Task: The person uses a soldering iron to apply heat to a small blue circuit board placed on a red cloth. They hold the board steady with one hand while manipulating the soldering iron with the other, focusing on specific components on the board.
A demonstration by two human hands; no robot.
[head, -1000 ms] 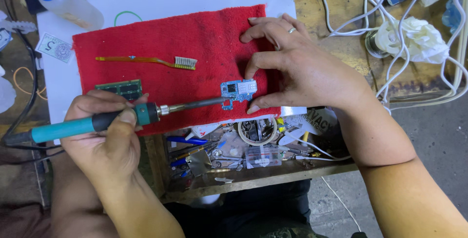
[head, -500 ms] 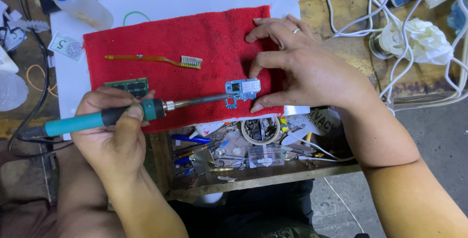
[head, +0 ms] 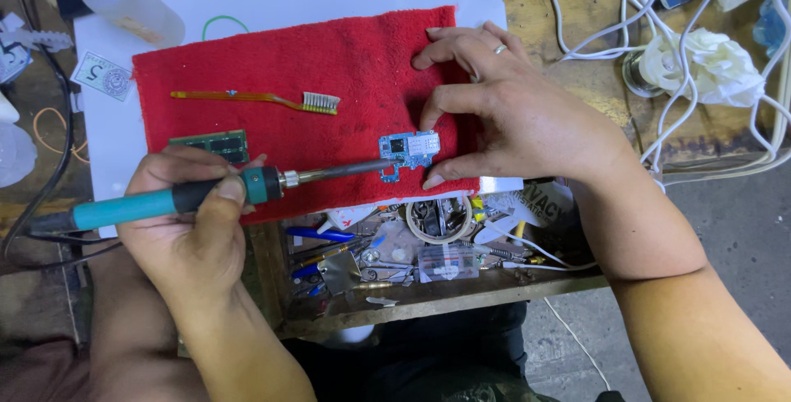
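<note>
Left hand (head: 185, 212) is wrapped tight round the teal soldering iron (head: 165, 198), pen-style up near the collar, its metal tip laid onto the left edge of the small blue circuit board (head: 409, 151). That board lies flat on the red towel (head: 329, 72), near its lower right corner, and the right hand (head: 515, 122) pins it there: index finger curled at its top edge, thumb at its bottom right corner, the other fingers spread on the cloth. By the look of it, a light, thin, stiff, brittle piece, best steadied by its bare edges, off the components; the towel should stop it skating. Half a second back the grip was the same, but the towel, the orange toothbrush (head: 264, 100) and the green memory module (head: 212, 145) have shifted right in view.
</note>
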